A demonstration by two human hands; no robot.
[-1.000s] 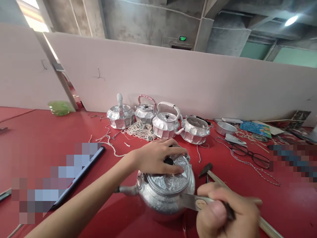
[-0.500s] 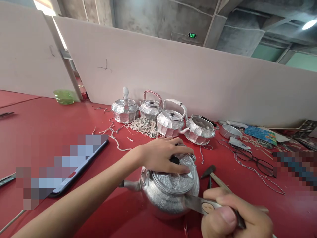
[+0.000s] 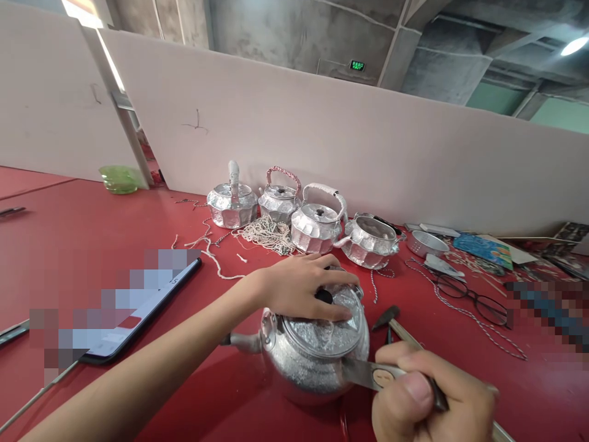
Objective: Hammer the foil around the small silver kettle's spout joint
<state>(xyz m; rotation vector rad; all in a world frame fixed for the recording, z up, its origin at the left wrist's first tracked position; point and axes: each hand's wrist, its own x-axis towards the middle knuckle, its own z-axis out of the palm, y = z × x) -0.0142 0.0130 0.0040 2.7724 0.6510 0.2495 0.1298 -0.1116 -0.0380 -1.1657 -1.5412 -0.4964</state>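
A hammered silver kettle (image 3: 306, 362) stands on the red table (image 3: 92, 245) close in front of me, spout pointing left. My left hand (image 3: 299, 287) lies flat on its lid, fingers around the black knob. My right hand (image 3: 427, 405) grips a flat metal blade tool (image 3: 368, 374) whose tip touches the kettle's right side just under the lid rim.
Several finished silver kettles (image 3: 317, 227) and a heap of cord (image 3: 267, 234) stand by the back wall. A hammer (image 3: 391, 322) lies right of the kettle, eyeglasses (image 3: 473, 298) and a small pan (image 3: 422, 244) farther right. A phone (image 3: 138, 313) lies at left.
The view has shifted slightly since a second ago. Both hands keep their hold; the blade stays against the kettle's side.
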